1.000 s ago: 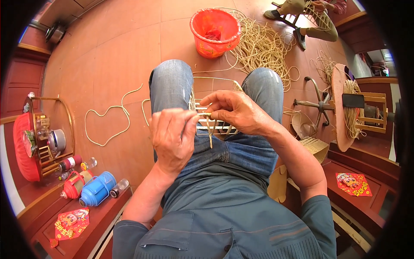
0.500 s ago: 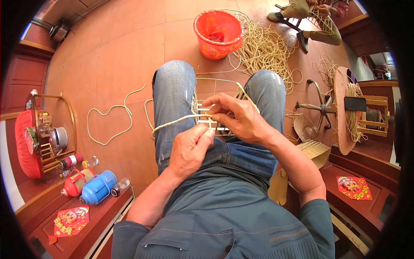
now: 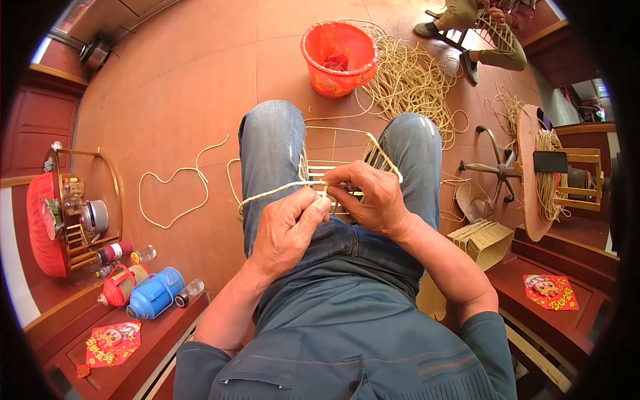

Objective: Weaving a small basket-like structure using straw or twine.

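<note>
Between my knees stands a small piece of cord work (image 3: 385, 157), with pale strands strung across it in rows. My left hand (image 3: 293, 223) is closed over it, thumb pressed against the fingers on a short upright bit of cord. Beside it, my right hand (image 3: 373, 200) pinches the same pale twisted cord (image 3: 277, 190) between thumb and fingertips. From this pinch the cord runs left across my left thigh and down to the floor. The two hands nearly touch, and they hide part of the strands beneath.
A red bucket (image 3: 339, 60) stands ahead next to a heap of loose cord (image 3: 417, 83). Blue and red flasks (image 3: 157, 293) lie to the left. Stacked woven baskets (image 3: 483, 241) and a wheeled chair base (image 3: 497, 167) are at right. Another person (image 3: 497, 57) sits at far right.
My right hand's raised fingers have curled down, closing the pinch on the cord. My left hand keeps its hold. The whole view has shifted slightly.
</note>
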The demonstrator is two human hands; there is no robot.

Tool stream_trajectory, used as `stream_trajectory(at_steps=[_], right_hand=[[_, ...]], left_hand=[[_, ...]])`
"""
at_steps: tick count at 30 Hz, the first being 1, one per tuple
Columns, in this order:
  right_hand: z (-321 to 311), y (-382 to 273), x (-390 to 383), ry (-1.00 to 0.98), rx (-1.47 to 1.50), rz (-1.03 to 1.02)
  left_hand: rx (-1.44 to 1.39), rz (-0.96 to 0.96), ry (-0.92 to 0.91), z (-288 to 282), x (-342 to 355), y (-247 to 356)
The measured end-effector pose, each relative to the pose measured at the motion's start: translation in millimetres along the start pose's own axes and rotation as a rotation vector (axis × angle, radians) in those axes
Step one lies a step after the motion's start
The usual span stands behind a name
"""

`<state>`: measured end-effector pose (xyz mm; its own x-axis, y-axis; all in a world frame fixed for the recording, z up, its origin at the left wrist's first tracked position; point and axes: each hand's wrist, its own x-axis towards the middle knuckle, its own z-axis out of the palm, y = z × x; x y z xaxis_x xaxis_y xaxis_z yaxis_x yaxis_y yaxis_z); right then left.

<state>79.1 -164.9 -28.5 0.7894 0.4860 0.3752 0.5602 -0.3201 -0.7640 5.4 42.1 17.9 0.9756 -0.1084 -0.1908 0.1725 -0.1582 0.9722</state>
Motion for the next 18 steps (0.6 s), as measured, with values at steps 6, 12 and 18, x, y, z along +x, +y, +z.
stream_trajectory(at_steps=[6, 12, 18], right_hand=[[2.8, 2.9, -2.2, 0.036, -0.055, -0.053], [2.3, 1.4, -1.8, 0.043, -0.051, -0.034], [0.3, -3.4, 3.6, 0.035, -0.09, -0.059]], left_hand=[[0.309, 0.397, 0.296, -20.2, 12.5, -8.8], [0.536, 0.322, 0.219, -21.3, 13.4, -15.0], [0.64, 0.342, 0.123, -44.5, 54.0, -8.6]])
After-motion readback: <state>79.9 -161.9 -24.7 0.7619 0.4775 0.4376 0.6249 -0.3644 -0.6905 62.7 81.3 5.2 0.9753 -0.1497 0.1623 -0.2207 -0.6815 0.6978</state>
